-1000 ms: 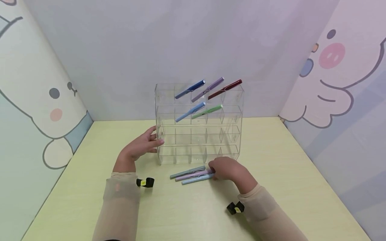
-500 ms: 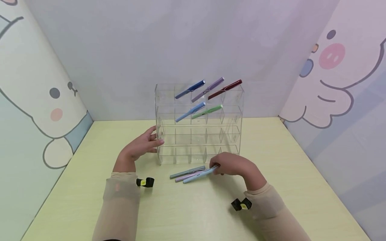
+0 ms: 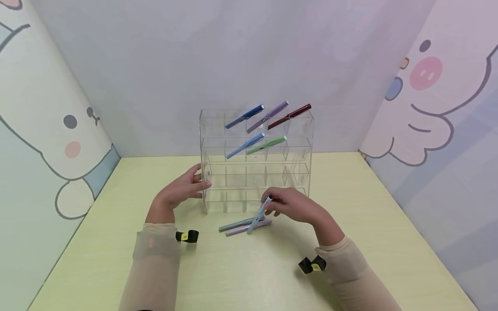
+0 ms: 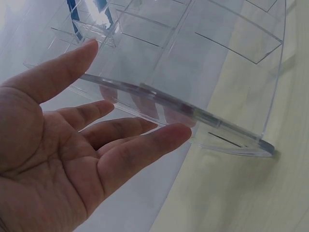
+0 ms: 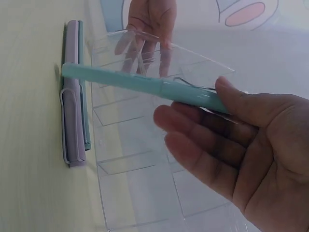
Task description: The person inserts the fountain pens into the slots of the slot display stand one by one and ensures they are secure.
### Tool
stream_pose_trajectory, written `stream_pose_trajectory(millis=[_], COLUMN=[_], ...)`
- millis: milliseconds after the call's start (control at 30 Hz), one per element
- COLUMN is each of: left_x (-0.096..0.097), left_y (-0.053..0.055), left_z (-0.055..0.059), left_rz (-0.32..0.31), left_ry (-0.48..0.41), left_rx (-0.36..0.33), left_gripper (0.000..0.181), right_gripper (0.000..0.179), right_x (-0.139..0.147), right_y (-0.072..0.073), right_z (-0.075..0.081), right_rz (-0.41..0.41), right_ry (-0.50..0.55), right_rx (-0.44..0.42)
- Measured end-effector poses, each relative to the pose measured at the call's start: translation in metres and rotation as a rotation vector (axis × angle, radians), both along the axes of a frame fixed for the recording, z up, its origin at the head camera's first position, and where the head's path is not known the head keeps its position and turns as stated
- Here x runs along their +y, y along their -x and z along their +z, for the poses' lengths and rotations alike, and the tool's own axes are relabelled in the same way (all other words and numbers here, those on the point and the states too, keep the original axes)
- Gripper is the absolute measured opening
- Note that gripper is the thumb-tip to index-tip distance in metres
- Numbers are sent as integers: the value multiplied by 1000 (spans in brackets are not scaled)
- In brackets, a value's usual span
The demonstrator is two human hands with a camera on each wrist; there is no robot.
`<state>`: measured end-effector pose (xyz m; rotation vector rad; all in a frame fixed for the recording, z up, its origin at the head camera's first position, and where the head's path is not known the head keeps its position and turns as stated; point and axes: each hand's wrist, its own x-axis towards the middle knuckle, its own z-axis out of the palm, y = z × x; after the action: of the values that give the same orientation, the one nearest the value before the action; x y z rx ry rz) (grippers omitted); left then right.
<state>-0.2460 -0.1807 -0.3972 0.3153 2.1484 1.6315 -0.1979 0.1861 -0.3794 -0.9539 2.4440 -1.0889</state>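
Note:
My right hand (image 3: 293, 205) pinches a light blue pen (image 3: 256, 218) near its clip end, thumb on one side. The pen slants down to the left over a grey-green pen (image 3: 233, 225) and a lilac pen (image 3: 239, 230) lying on the table; the right wrist view shows the held pen (image 5: 125, 82) crossing them. A clear acrylic pen rack (image 3: 236, 207) stands upright behind. At its left side is my left hand (image 3: 180, 188), fingers extended against the side panel and thumb over the front edge; the left wrist view shows these fingers (image 4: 145, 150) along the panel.
Dark blue (image 3: 245, 116), purple (image 3: 268, 116) and dark red (image 3: 289, 116) pens lean in the rack's top tier. A blue pen (image 3: 245, 146) and a green pen (image 3: 266, 145) sit one tier below. Cartoon-printed walls surround the pale yellow table (image 3: 233, 276).
My right hand has lifted the light blue pen's clip end off the table, moved it up toward the rack and turned it steeper. My left hand has stayed at the rack's side.

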Motion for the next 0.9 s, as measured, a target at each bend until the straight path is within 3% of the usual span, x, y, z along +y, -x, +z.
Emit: stream_pose_trajectory(millis=[167, 333, 467, 900], left_x=[1, 1, 0, 0], left_y=[-1, -1, 0, -1], left_z=[1, 2, 2, 0], left_rz=[-8, -5, -10, -13], left_ry=[-1, -5, -8, -1], left_rx=[6, 7, 12, 14], left_gripper=[91, 88, 88, 91], right_gripper=[18, 26, 33, 36], right_x=[5, 14, 23, 50], right_y=[1, 3, 5, 15], right_z=[7, 14, 20, 31], right_rz=[-42, -85, -124, -341], right_ry=[221, 441, 557, 1057], right_rx=[-48, -31, -6, 258])
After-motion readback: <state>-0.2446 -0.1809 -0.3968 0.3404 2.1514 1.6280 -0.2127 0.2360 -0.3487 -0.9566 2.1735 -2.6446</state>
